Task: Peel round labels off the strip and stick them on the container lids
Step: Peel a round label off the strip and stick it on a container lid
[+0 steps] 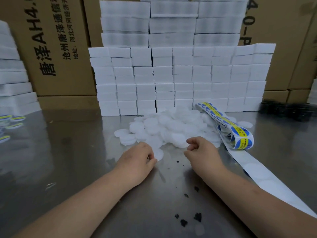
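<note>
Stacked white foam blocks [171, 79] before brown cardboard boxes [60, 48]; dark crumbs [183, 221] on the steel table [68, 169].

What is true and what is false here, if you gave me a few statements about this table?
1. The label strip lies to the right of the pile of white lids. True.
2. It is printed in red and green. False: its labels are blue with a yellow band.
3. The table is wooden. False: it is shiny metal.
4. Behind the pile stand stacked white blocks. True.
5. The left hand and right hand are at the pile's near edge. True.
</note>
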The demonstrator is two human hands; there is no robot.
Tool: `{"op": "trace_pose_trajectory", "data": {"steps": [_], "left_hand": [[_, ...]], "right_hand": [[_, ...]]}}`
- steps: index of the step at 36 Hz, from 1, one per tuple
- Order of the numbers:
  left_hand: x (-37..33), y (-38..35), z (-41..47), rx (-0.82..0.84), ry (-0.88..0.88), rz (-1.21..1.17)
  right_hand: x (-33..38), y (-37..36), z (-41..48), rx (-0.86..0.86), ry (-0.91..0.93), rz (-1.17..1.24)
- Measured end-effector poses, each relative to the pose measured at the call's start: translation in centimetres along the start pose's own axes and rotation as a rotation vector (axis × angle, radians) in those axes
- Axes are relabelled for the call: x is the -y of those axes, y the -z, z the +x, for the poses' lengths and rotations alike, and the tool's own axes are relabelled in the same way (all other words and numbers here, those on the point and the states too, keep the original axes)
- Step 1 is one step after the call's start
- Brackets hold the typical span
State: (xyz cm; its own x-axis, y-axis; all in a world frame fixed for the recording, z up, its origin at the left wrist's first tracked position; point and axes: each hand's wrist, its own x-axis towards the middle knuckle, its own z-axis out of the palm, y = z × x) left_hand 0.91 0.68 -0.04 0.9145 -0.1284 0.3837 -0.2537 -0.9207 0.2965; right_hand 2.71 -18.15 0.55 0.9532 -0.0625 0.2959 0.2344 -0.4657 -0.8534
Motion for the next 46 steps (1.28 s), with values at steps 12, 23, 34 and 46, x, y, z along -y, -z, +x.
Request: {"op": "trace_pose_trajectory", "data": {"steps": [12,23,34,46], "left_hand": [[-0.1,0.1,0.1,-0.087,-0.129,0.014],[0.0,0.0,0.0,-0.084,-0.125,-0.003],[-0.2,0.0,-0.1,-0.062,-0.119,-0.020],[-0.2,0.2,-0.3,-0.037,-0.100,-0.036]], "right_hand": [[5.7,2.9,1.0,-0.090,-0.125,0.309],[2.8,11.7,0.8,0.384,-0.045,-0.958],[-4.0,14.0,-3.6,0.257,-0.203,-1.001],[0.5,8.2,-1.8,-0.026,-0.567,0.030]]}}
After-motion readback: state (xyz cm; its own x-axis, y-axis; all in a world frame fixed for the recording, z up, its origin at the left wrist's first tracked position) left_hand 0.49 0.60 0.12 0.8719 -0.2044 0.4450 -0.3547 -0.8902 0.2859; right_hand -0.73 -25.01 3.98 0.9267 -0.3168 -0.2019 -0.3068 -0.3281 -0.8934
